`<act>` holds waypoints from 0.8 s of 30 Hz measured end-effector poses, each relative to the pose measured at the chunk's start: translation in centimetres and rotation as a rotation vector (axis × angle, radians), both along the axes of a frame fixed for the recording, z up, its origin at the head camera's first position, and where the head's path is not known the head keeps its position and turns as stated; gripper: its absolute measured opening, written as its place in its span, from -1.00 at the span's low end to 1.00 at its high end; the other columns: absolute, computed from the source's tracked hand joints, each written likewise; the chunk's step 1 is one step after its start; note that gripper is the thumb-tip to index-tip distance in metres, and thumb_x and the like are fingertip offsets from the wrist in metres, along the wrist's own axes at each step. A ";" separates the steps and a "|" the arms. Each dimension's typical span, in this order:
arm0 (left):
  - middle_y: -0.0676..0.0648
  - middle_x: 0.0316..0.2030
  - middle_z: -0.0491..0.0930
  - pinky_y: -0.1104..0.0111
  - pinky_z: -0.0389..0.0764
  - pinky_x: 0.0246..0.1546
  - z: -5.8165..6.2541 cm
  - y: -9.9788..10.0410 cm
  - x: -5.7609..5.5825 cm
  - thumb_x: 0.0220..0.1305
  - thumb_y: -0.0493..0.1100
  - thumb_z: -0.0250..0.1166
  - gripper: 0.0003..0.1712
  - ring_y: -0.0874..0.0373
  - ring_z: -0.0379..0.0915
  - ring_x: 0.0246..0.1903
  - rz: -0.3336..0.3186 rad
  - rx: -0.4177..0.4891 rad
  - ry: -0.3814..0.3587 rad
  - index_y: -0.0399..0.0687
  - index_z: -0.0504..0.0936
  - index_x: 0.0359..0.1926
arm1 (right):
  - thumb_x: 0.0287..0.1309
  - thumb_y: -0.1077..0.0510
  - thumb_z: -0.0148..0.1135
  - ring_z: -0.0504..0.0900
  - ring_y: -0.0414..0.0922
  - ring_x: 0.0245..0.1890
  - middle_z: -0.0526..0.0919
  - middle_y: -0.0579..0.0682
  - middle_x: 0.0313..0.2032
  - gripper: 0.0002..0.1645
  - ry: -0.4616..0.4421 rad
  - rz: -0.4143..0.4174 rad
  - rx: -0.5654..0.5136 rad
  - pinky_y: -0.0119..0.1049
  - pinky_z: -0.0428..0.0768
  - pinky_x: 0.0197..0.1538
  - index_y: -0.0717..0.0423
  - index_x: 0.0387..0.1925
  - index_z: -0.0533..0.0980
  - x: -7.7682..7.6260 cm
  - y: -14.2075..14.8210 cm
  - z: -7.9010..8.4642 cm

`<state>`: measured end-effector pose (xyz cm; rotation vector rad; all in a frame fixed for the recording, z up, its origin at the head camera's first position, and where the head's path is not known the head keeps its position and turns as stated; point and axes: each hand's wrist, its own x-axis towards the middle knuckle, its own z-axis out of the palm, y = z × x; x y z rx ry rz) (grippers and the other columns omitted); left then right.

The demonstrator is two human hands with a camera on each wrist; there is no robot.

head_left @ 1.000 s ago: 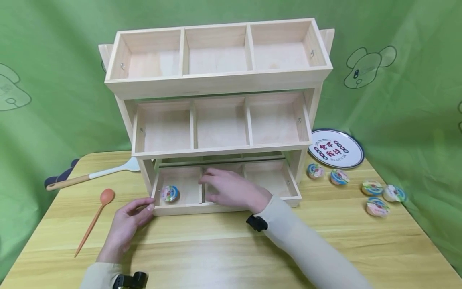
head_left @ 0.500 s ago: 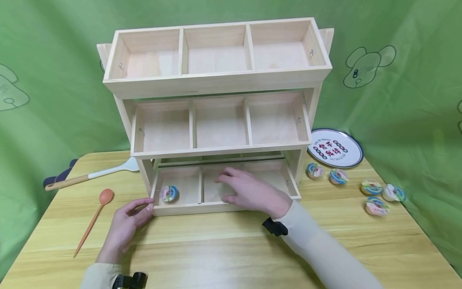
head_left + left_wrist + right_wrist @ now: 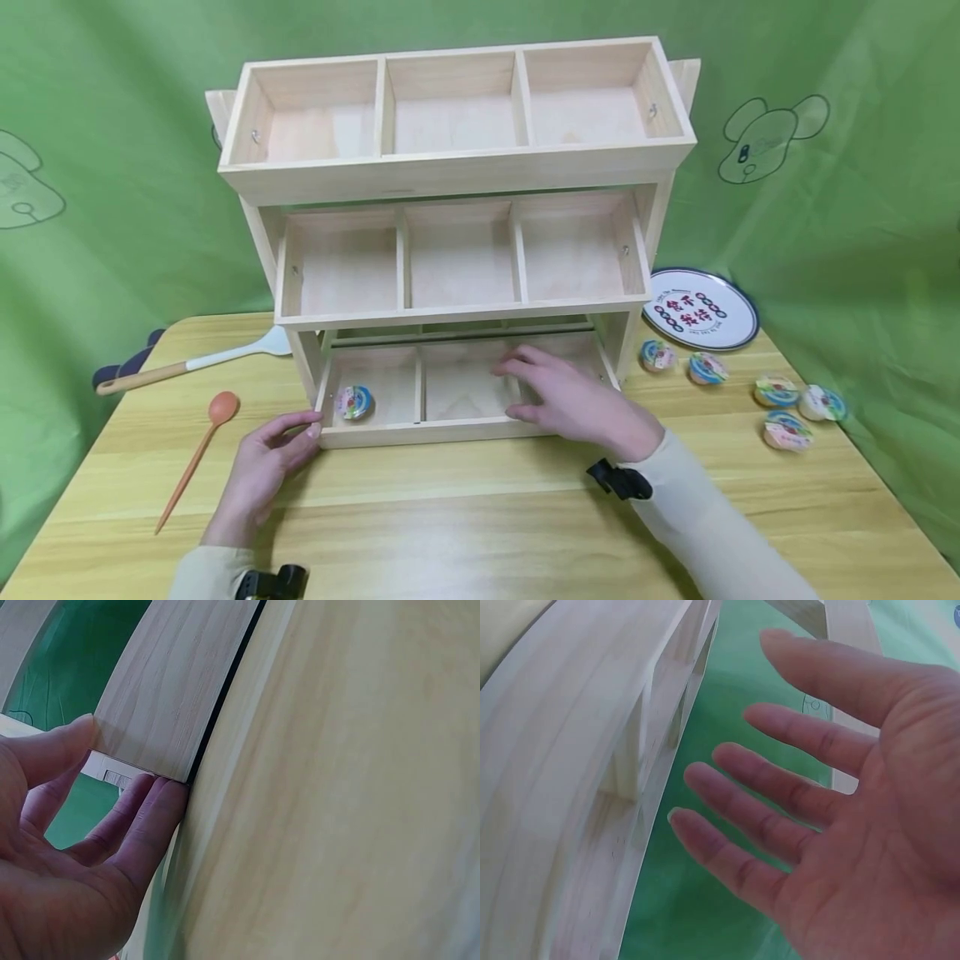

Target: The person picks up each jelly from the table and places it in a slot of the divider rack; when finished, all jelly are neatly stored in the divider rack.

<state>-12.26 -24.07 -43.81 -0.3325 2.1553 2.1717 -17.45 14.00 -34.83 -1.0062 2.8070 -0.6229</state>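
My left hand [image 3: 262, 467] grips the front left corner of the lowest wooden tray [image 3: 465, 431], thumb [image 3: 64, 746] at the upper edge of its end and fingers [image 3: 146, 840] against the side. Over the right part of that tray hovers my right hand [image 3: 577, 408], fingers spread and relaxed, holding nothing; the right wrist view shows its bare palm. One small jelly cup [image 3: 354, 402] with a blue-rimmed printed lid sits in the tray's left compartment. The tray belongs to a three-tier wooden rack [image 3: 457, 171], each tier split into three compartments.
Several jelly cups [image 3: 787, 431] lie on the table [image 3: 480, 533] at the right, near a white oval plate [image 3: 701, 308] with red lettering. On the left are an orange spoon [image 3: 222, 408] and a white spatula with a wooden handle [image 3: 195, 364]. A green curtain [image 3: 847, 208] surrounds the table.
My right hand has moved rightward along the lowest tray, from its first divider to the right compartment, fingers staying loose. The left hand and the jelly cups have stayed in place.
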 end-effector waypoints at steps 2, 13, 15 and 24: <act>-0.35 0.22 0.32 0.33 0.59 0.10 0.0 0.0 0.0 0.32 -0.34 0.28 -0.67 0.22 0.59 -0.11 -0.002 -0.007 -0.002 -0.39 0.58 0.08 | 0.14 0.09 0.42 0.52 0.03 0.09 0.46 0.05 0.17 -0.34 0.003 -0.014 0.006 -0.06 0.60 0.16 0.12 0.26 0.45 0.1 0.5 0.0; -0.31 0.14 0.42 0.33 0.62 0.06 0.3 0.1 0.0 0.31 -0.33 0.30 -0.62 0.21 0.60 -0.13 0.001 -0.057 0.011 -0.44 0.54 0.09 | 0.16 0.12 0.41 0.51 0.09 0.11 0.46 0.09 0.18 -0.36 0.046 -0.052 0.032 0.08 0.55 0.20 0.16 0.26 0.45 0.1 3.3 0.1; -0.31 0.13 0.43 0.33 0.63 0.06 0.3 0.1 0.0 0.30 -0.33 0.30 -0.63 0.21 0.60 -0.13 0.002 -0.060 0.012 -0.44 0.54 0.09 | 0.16 0.13 0.40 0.51 0.10 0.10 0.47 0.09 0.17 -0.37 0.051 -0.057 0.037 0.09 0.56 0.19 0.16 0.25 0.46 0.2 3.7 0.1; -0.33 0.16 0.40 0.35 0.63 0.05 0.2 0.1 0.0 0.31 -0.32 0.30 -0.62 0.22 0.59 -0.13 0.000 -0.071 0.006 -0.44 0.53 0.10 | 0.16 0.12 0.40 0.55 0.08 0.05 0.50 0.09 0.11 -0.41 0.090 -0.078 0.055 0.04 0.61 0.13 0.20 0.20 0.49 0.7 5.3 -0.1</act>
